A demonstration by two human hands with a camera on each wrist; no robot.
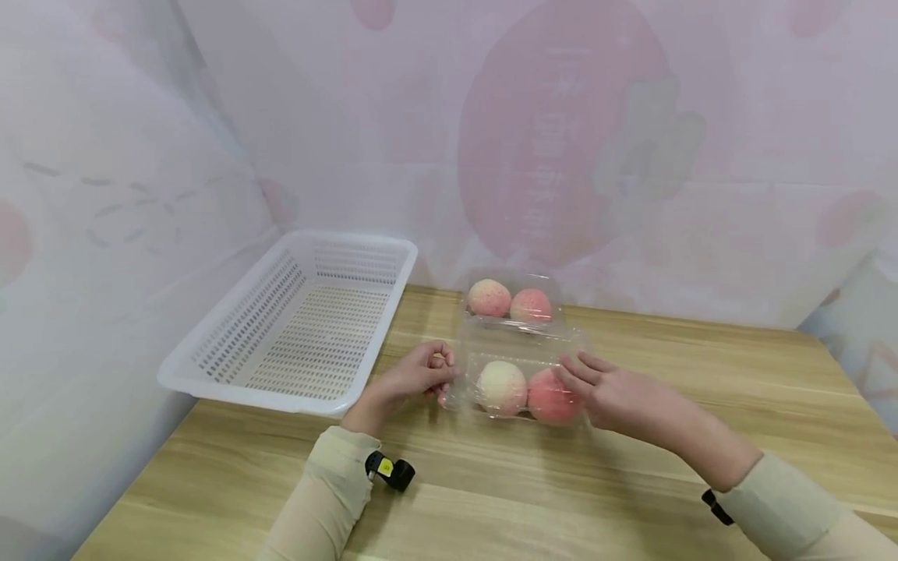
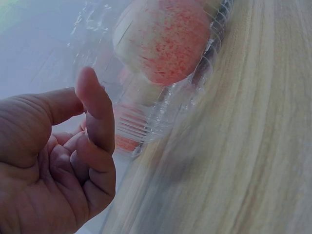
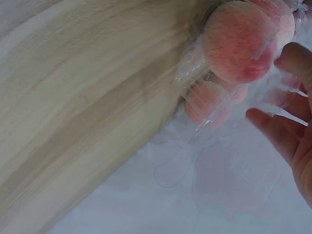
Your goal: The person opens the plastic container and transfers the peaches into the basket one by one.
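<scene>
L hand (image 1: 419,370) is held at the L edge of the near box (image 1: 522,340), w/ thumb & index brought together & the other fingers curled in; whether any plastic is pinched btwn them can't be told. R hand (image 1: 613,393) is laid at the R side of the same box, w/ thumb & fingers spread, no firm pinch seen.

Near box is made of clear plastic & is set on the wood table (image 1: 708,362), btwn the two hands. Two peaches are held in it side by side: a pale peach (image 1: 501,387) on the L, a pink peach (image 1: 547,396) on the R, the latter partly covered by R fingertips. Whether the lid is fastened can't be made out.

Directly behind, by the backdrop (image 1: 421,101), a far box (image 1: 512,274), also clear, is seen w/ a yellowish-pink peach (image 1: 489,298) & a pinker peach (image 1: 531,306) inside. Whether the boxes touch can't be told.

To the L, a white basket (image 1: 252,396) w/ slotted walls is placed, its near R corner just beside the L wrist. Beige sleeves (image 1: 319,491) are worn, w/ a small black cam (image 1: 390,469) strapped at the L cuff.
</scene>
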